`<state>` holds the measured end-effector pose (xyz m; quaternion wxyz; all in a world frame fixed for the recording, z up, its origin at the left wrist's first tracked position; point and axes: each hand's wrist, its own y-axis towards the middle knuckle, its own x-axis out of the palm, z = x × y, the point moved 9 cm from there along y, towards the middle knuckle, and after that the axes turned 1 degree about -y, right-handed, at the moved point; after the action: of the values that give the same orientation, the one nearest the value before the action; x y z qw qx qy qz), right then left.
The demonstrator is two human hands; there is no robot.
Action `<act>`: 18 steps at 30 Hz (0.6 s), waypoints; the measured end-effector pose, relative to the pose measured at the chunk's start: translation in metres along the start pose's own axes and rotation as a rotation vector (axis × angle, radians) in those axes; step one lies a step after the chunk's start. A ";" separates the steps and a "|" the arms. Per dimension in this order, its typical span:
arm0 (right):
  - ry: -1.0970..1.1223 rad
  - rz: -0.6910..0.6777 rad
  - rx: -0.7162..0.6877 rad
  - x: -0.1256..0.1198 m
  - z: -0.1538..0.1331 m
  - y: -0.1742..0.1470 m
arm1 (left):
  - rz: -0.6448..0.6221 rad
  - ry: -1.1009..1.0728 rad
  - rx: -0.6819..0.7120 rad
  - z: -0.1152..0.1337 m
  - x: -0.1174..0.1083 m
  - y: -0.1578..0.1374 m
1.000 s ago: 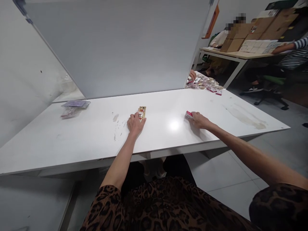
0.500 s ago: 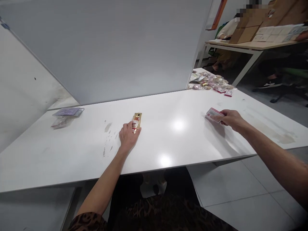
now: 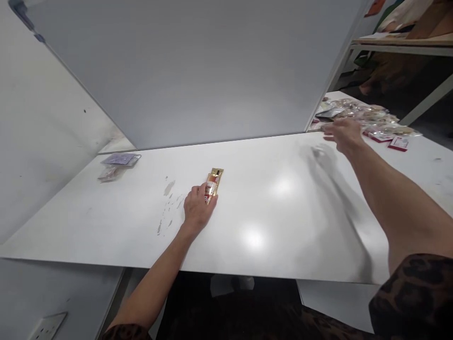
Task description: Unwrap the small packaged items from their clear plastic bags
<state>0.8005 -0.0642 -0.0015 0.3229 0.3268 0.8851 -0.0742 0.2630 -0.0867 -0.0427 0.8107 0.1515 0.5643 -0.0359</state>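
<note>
A narrow gold sachet point(image 3: 213, 183) with a red and white label lies on the white table point(image 3: 269, 226), left of the middle. My left hand point(image 3: 196, 208) rests on the table with its fingertips holding the sachet's near end. My right hand point(image 3: 342, 133) is stretched out far to the right and is motion-blurred. It hovers at the edge of a pile of small wrapped packets point(image 3: 368, 115) at the table's far right corner. The blur hides whether anything is in its fingers.
A tall grey partition board point(image 3: 198, 71) stands along the back of the table. Purple and clear packets point(image 3: 118, 163) lie at the far left. Red-and-white packets point(image 3: 397, 143) sit beside the pile. Another table point(image 3: 399, 45) stands beyond, and a wall socket point(image 3: 47, 326) is at bottom left.
My right hand lifted a red-and-white packet off the table and swung it right and away, up to the packet pile. My left hand has stayed on the gold sachet.
</note>
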 end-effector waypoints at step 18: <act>0.737 -0.602 0.152 0.249 -0.137 -0.240 | -0.024 -0.370 -0.076 -0.006 0.007 0.010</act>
<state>0.4348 -0.0710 -0.0675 -0.0730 0.0835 0.9879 -0.1082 0.2621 -0.0746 -0.0493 0.9053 0.1050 0.4084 -0.0513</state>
